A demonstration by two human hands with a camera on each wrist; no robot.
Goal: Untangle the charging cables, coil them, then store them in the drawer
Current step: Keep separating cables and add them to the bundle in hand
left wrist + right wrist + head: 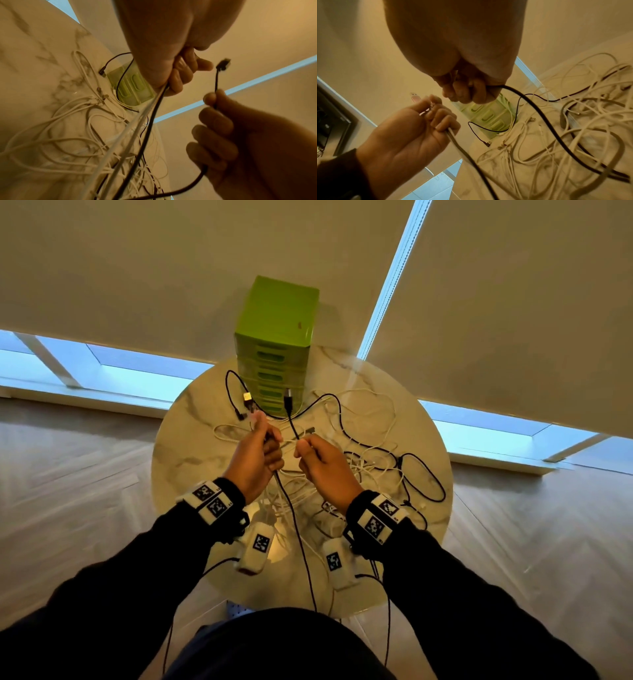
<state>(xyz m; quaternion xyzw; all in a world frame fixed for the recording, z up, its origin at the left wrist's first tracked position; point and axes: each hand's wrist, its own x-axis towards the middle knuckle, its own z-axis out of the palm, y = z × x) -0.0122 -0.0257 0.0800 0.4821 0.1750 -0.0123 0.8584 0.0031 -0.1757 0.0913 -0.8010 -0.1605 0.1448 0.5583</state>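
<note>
From the head view, the left hand (255, 455) is clamped on a white and a black cable (298, 529); the right hand (325, 463) pinches another black cable below its plug (288, 398). The light, limp tangle (370, 460) lies on the worktop (178, 460) before the green drawer unit (274, 344).

In the left wrist view, a hold just behind the plug (223, 64) seems best.

In the right wrist view, no writing can be read.

The left hand (164, 44) is fisted round a white cable (120, 140) and a black cable (145, 135), both slanting down over the marble table (30, 56). The right hand (243, 142) pinches another black cable (216, 79), its plug upward. White cables (56, 142) lie tangled beside the green drawer unit (132, 88).
</note>
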